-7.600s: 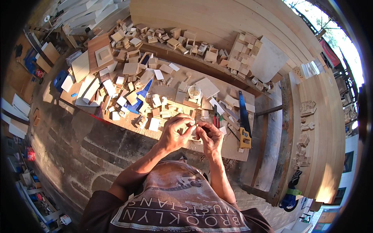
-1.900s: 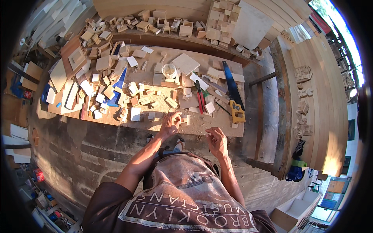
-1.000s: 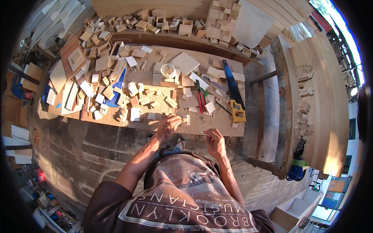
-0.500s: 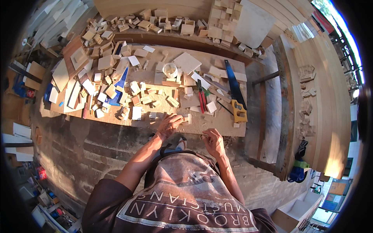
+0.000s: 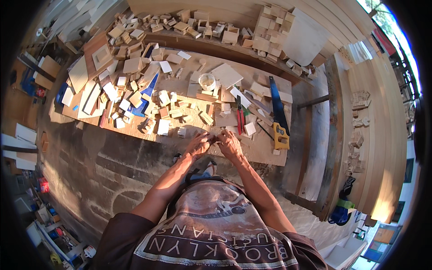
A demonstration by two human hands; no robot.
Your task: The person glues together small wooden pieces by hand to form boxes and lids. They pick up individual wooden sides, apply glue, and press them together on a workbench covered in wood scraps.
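At the near edge of the worktable (image 5: 265, 155), my left hand (image 5: 198, 145) is closed, its fingers bent around a small wooden piece (image 5: 214, 139). Most of that piece is hidden by the fingers. Close against it, my right hand (image 5: 230, 146) has its fingers pinched together at the piece's other end; what exactly they grip cannot be made out. A small pale block (image 5: 182, 132) lies just left of my hands. Beyond them are a wood stick pair (image 5: 206, 118) and red-handled pliers-like tool (image 5: 240, 118).
A handsaw with a yellow handle (image 5: 281, 137) lies at the right. Small wooden blocks (image 5: 164, 127) crowd the table's left half. A round tub (image 5: 207, 82) stands mid-table. More small wooden pieces line the back ledge (image 5: 198, 42); long planks (image 5: 382, 135) are stacked at the right.
My right hand has moved up and left from the table's edge to meet my left hand at the small wooden piece. The whole view has shifted slightly.
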